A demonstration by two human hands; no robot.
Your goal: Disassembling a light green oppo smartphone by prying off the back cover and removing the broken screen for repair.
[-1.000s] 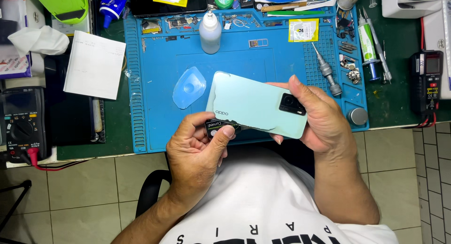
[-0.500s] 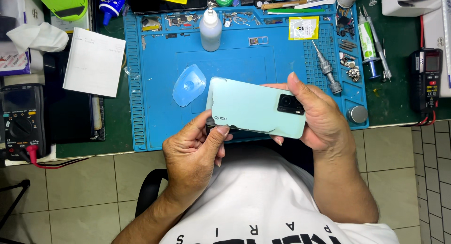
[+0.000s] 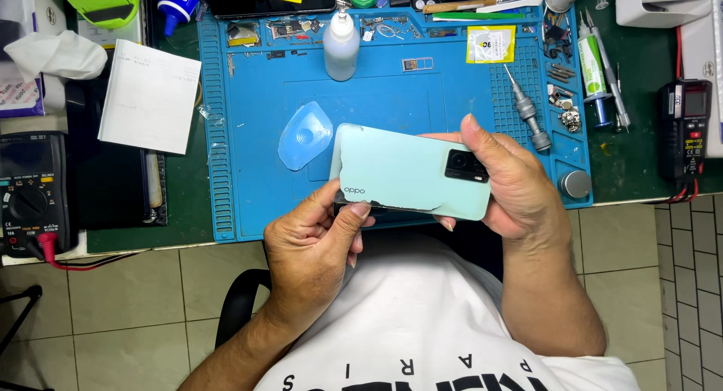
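A pale mint-green smartphone [image 3: 403, 173] is held back side up over the near edge of a blue work mat [image 3: 248, 97]. Its black camera block faces up at the right end. My right hand [image 3: 512, 184] grips that right end, thumb lying across the top edge. My left hand [image 3: 312, 244] pinches the phone's lower left edge, thumb pressed at the seam where a dark gap shows under the back cover. A translucent blue triangular pick [image 3: 305, 135] lies on the mat just left of the phone.
A white squeeze bottle [image 3: 341, 46] stands at the mat's back. A metal screwdriver [image 3: 527, 116], small screws, tubes and a yellow packet [image 3: 489, 43] lie to the right. A white notepad [image 3: 151, 97] and a black multimeter [image 3: 30, 191] sit left; another meter [image 3: 685, 127] sits right.
The phone has stayed nearly in place; my left thumb has shifted slightly along the lower edge. My right hand's grip is unchanged.
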